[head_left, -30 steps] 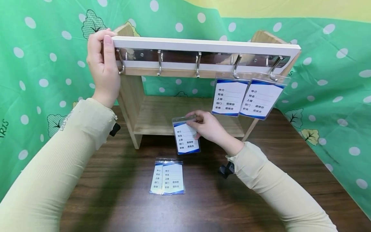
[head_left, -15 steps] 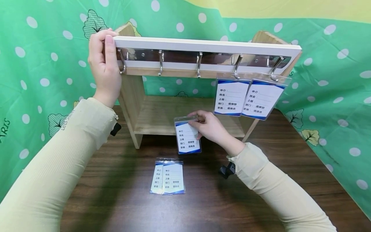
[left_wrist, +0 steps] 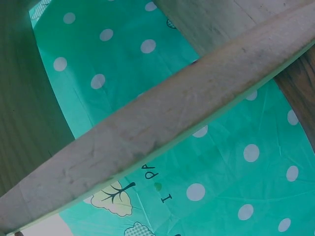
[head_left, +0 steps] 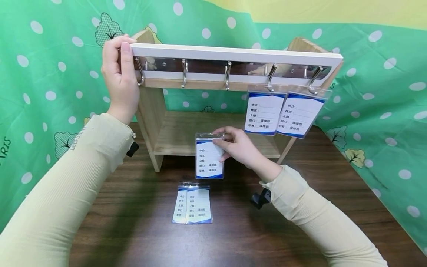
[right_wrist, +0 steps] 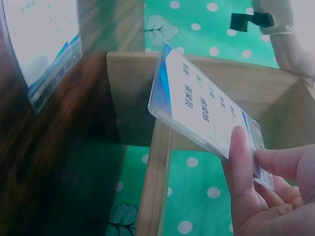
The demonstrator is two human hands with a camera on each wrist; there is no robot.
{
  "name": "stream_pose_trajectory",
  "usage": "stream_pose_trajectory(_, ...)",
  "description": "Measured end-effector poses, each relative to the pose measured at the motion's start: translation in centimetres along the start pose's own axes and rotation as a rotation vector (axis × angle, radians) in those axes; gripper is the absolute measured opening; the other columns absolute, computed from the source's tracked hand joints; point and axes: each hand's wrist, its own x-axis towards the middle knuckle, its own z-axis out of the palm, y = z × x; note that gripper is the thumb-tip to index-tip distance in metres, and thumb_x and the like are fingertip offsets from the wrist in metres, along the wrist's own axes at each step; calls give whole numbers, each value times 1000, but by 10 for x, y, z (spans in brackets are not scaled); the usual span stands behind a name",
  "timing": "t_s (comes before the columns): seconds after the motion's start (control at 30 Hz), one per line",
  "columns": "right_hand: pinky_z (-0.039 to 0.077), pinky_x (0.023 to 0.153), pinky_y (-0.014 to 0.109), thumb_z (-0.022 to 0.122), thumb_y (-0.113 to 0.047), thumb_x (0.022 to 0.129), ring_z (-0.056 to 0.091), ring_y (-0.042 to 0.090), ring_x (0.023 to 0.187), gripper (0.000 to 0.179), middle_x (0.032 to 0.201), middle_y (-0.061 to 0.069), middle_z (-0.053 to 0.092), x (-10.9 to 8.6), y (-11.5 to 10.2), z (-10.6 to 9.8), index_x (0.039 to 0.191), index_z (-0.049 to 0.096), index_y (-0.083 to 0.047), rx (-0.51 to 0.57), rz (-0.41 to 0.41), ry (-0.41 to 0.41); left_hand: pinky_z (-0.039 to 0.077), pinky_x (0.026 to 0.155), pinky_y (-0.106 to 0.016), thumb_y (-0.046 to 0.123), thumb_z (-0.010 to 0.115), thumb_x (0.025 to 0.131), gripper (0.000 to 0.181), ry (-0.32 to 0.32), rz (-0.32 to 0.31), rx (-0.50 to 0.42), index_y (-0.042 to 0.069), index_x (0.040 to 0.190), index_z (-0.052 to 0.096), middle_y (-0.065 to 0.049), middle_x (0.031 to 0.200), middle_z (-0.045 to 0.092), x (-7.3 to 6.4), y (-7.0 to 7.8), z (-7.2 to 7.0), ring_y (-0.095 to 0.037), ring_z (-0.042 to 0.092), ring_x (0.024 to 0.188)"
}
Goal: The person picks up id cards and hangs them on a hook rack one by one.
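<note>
Right hand [head_left: 237, 147] pinching a card [head_left: 207, 160] near its upper right edge, open room up to the hooks [head_left: 228, 76], left hand [head_left: 119, 76] gripping the left end of the rack [head_left: 233, 51].

- The left arm [head_left: 63, 189], in a pale sleeve, is reaching upward from the lower left.
- The left grip [head_left: 120, 76] is clasping high up, its thumb pointing upward and its fingers curling over.
- The right arm [head_left: 320, 213], sleeved alike, is slanting inward from the lower right.
- The right grip [head_left: 238, 146] is pinching between thumb and fingers, sitting lower than the left one.
</note>
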Motion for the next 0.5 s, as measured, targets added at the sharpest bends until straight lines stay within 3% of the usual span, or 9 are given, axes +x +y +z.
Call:
stream_pose_trajectory(0.33,61,63,33,56,-5,99,68,17,74,36,108,25,65,-5,-7,9,133,49,5,240,74,-36,37,107,-21,8,43,101,21,-4,-1,2,3,105,64,19,100,53,0,0,-1,-8,52,118)
stream_pose_trajectory(0.5,61,65,34,56,-6,99,69,18,77,34,113,28,65,-9,-17,11,131,50,4,241,54,-48,37,108,-21,7,43,101,21,-3,5,1,3,104,64,19,100,53,0,-1,-1,-9,52,119)
